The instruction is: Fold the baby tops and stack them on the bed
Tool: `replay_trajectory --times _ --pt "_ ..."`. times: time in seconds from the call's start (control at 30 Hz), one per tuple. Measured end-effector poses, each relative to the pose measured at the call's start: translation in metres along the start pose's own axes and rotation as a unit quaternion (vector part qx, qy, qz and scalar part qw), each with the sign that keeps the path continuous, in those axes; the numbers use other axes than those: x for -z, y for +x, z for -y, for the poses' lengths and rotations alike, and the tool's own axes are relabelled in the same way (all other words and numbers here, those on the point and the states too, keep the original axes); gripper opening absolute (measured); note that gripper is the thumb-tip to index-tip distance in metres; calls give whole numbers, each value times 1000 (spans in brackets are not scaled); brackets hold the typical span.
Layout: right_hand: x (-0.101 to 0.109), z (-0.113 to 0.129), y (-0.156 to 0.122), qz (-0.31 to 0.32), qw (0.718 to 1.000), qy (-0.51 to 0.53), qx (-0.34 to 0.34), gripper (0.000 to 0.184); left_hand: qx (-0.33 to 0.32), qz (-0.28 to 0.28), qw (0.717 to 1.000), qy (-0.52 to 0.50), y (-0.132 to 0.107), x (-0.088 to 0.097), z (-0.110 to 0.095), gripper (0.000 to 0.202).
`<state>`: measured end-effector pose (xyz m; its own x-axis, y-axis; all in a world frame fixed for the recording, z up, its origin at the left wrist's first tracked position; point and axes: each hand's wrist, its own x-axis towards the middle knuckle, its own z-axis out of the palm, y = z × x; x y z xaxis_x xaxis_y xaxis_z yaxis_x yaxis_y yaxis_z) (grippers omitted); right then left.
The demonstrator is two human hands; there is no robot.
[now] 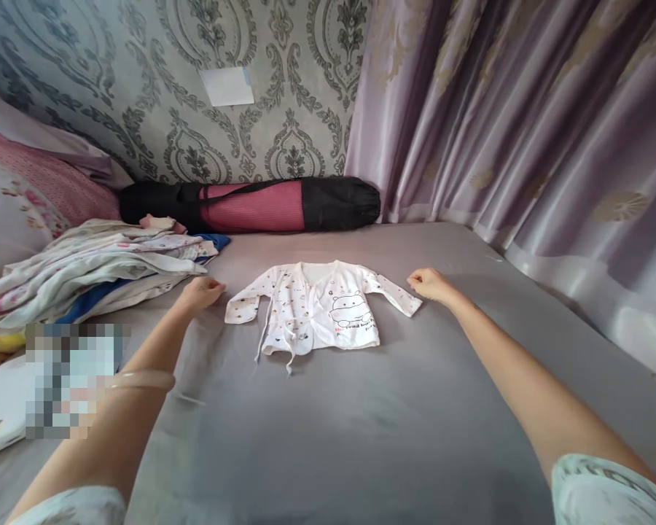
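A small white baby top point(320, 306) with a cartoon print and tie strings lies flat and spread out on the grey bed sheet point(361, 437), both sleeves stretched sideways. My left hand point(200, 293) rests on the sheet just left of the left sleeve cuff, fingers curled, apart from the cloth. My right hand point(429, 283) lies at the end of the right sleeve, fingers curled close to the cuff; whether it pinches the cuff I cannot make out. A pale bangle point(142, 379) is on my left wrist.
A pile of folded and loose clothes point(92, 270) lies at the left, beside patterned pillows point(16, 197). A rolled mat in a black and pink bag point(251, 204) lies along the wallpapered wall. Purple curtains point(525, 131) hang on the right. A white flat object point(0, 415) sits at lower left.
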<state>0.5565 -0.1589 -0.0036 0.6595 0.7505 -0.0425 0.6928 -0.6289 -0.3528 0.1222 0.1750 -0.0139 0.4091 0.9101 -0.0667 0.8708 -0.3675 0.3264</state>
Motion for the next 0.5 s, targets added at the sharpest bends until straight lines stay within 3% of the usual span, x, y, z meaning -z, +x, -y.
replay_trajectory --times 0.13,0.37,0.5 --pt "-1 -5 -24 54 997 9 -51 23 18 20 998 -53 -24 -4 6 35" --pt "-10 4 -24 102 991 -36 -83 28 32 9 993 -109 -54 -10 -33 27" --pt "-14 1 -17 71 994 8 -78 22 44 25 991 -123 -60 -12 -47 20"
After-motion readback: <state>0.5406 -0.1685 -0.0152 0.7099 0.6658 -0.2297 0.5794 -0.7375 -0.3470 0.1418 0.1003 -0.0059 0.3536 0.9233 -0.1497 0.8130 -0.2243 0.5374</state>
